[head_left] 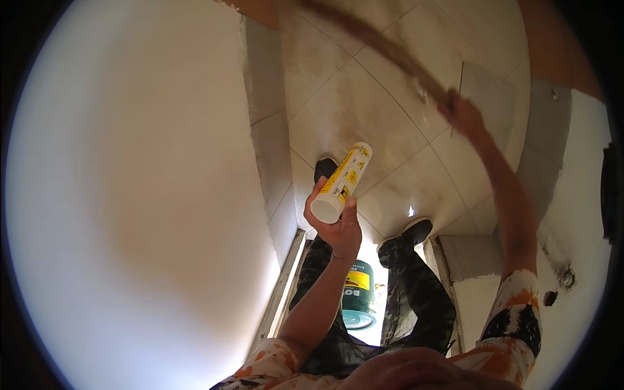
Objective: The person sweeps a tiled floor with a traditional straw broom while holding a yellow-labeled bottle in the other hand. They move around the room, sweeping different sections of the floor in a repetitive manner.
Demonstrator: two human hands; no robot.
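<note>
A white sealant cartridge (344, 179) with yellow printed panels lies tilted in my left hand (337, 229), its round white end toward me. My fingers and thumb wrap around its near end, above the floor. Farther off on the right, my right hand (465, 117) is closed on the end of a long brown wooden strip (383, 47). The strip slants up and to the left, blurred, and its far end runs out of the picture at the top.
Below my left forearm, between my legs, stands a green bucket (357, 289) in a bright doorway. Dusty beige tiles (390, 130) cover the floor, with a grey tile (489, 97) near my right hand. White walls with grey skirting tiles (268, 71) rise at both sides.
</note>
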